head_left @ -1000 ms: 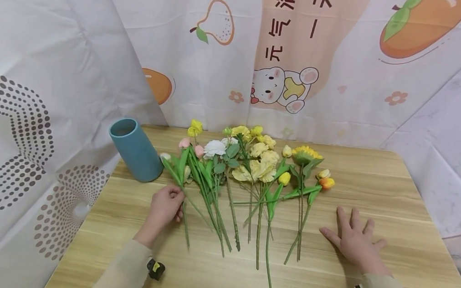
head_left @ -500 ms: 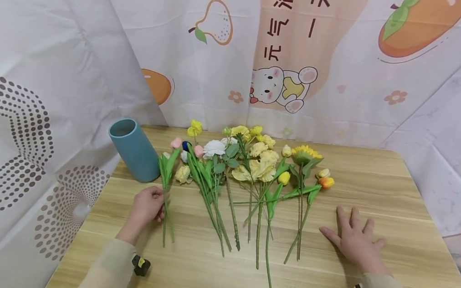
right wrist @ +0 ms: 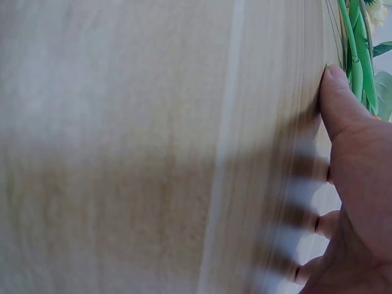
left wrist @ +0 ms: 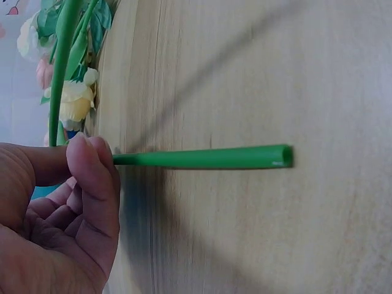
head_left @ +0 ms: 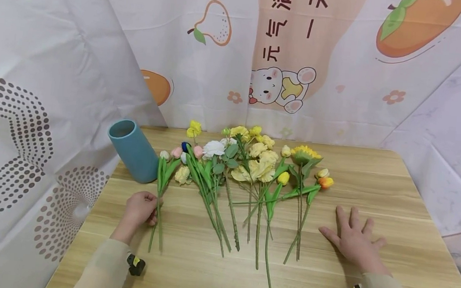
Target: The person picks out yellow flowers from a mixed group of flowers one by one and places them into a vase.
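In the head view my left hand [head_left: 141, 208] pinches thin green stems at the table's left side. They belong to a white tulip [head_left: 164, 155] and a pink tulip [head_left: 176, 152], whose stems cross near my fingertips. The left wrist view shows thumb and finger pressed around a green stem [left wrist: 202, 157], its cut end pointing away from the palm. Just behind this hand leans a blue vase [head_left: 136, 154]. My right hand [head_left: 355, 239] rests on the tabletop at the right, fingers spread and holding nothing.
Several artificial flowers lie across the middle: a white rose [head_left: 214, 148], pale yellow blooms [head_left: 264, 165], a yellow tulip [head_left: 283, 178], a sunflower [head_left: 306, 153] and an orange tulip [head_left: 326, 183]. A dark blue bloom [head_left: 185, 147] lies near the pink ones. A patterned curtain [head_left: 203, 77] hangs behind the table.
My left hand has moved left and slightly toward me, drawing the two tulips away from the other flowers and toward the vase. My right hand has stayed in place.
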### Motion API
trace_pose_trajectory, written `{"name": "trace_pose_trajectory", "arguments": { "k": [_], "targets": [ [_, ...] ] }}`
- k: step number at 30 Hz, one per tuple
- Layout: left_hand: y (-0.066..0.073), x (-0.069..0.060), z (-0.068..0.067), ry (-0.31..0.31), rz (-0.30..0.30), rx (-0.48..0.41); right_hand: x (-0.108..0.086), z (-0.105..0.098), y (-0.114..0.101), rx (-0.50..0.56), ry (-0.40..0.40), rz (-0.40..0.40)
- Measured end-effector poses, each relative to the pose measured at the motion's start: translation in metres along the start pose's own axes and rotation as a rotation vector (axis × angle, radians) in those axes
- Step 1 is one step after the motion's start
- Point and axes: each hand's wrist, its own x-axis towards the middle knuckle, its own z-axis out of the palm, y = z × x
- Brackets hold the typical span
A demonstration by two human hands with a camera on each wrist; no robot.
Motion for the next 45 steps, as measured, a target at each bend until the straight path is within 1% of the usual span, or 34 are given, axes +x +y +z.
{"name": "trace_pose_trajectory", "arguments": {
  "k": [4,6,8,11,14,15,17,18,22,26,29,34,38,42,45],
  "targets": [
    [-0.005,0.002,-0.003,-0.021,-0.014,0.005,0.0,0.0,-0.001,0.002,0.0,-0.001],
    [-0.006,0.002,-0.005,-0.031,-0.018,0.021,0.0,0.0,-0.002,0.004,0.001,-0.002],
    [-0.004,0.0,-0.006,-0.03,-0.009,0.053,-0.001,-0.001,-0.002,0.004,0.001,-0.003],
    [0.003,-0.003,-0.009,0.03,0.054,0.201,-0.001,-0.001,-0.002,0.002,0.002,-0.004],
    [0.013,-0.006,-0.01,0.126,0.138,0.393,-0.001,-0.001,-0.002,0.003,0.002,-0.003],
    [0.017,-0.006,-0.009,0.155,0.158,0.443,-0.001,-0.001,-0.002,0.004,0.002,-0.003],
    [0.025,-0.008,-0.008,0.177,0.179,0.495,-0.002,-0.001,-0.002,0.006,0.0,-0.002],
    [0.029,-0.009,-0.006,0.179,0.183,0.506,-0.002,-0.001,-0.002,0.006,0.0,-0.002],
    [0.043,-0.012,0.002,0.181,0.204,0.515,-0.001,-0.002,-0.002,0.007,-0.007,-0.001],
    [0.055,-0.015,0.014,0.173,0.25,0.499,0.0,-0.002,-0.001,0.006,-0.015,0.001],
    [0.064,-0.017,0.026,0.134,0.258,0.491,0.0,-0.002,-0.001,0.005,-0.016,0.001],
    [0.075,-0.021,0.05,0.054,0.266,0.509,0.0,-0.002,-0.001,0.004,-0.01,0.0],
    [0.081,-0.024,0.069,0.025,0.296,0.526,-0.001,-0.002,-0.002,0.0,-0.007,-0.001],
    [0.084,-0.023,0.087,-0.015,0.282,0.514,-0.001,-0.002,-0.002,-0.002,-0.006,-0.001],
    [0.084,-0.02,0.098,-0.062,0.249,0.446,0.0,-0.002,-0.002,-0.005,-0.004,-0.002]
  ]
}}
